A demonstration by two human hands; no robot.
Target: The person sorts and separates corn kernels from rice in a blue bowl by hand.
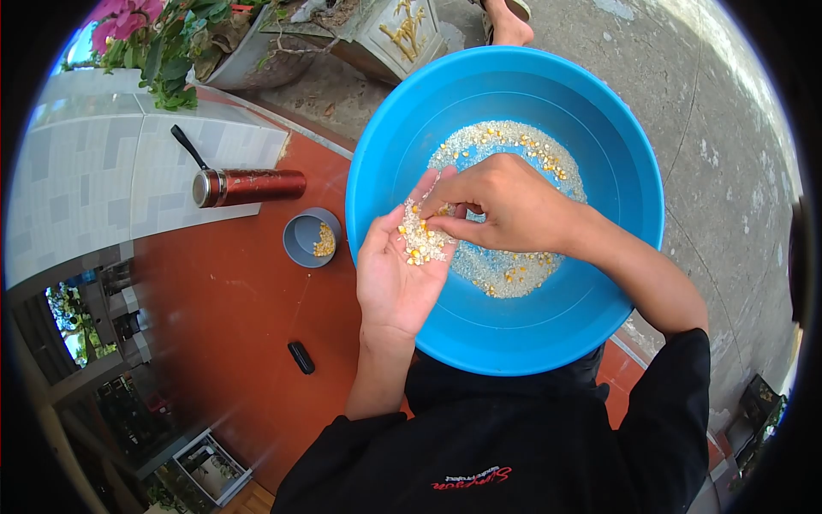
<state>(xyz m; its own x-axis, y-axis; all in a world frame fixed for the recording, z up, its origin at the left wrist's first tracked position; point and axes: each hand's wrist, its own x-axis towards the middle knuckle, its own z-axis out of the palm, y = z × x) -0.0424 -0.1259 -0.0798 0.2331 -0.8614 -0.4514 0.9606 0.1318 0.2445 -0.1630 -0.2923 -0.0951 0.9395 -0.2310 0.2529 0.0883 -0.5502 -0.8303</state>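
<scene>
My left hand (396,274) is palm up and slightly cupped over the left side of a large blue basin (505,347). In its palm rests a small heap of pale broken grain, which looks like rice, mixed with yellow corn kernels (417,252). Reaching across from the right, my right hand (501,201) has its thumb and index finger pinched at a corn kernel in that heap; the fingertips partly hide it. Below both hands, more pale grain (501,278) with scattered corn lies in a ring on the basin's floor.
Left of the basin, a grey bowl (295,244) holds some corn kernels. A red flask (257,186) lies beyond it, and a small black case (300,357) sits on the red floor (231,317). Planters (390,43) stand behind. Another person's foot (511,27) shows at the top.
</scene>
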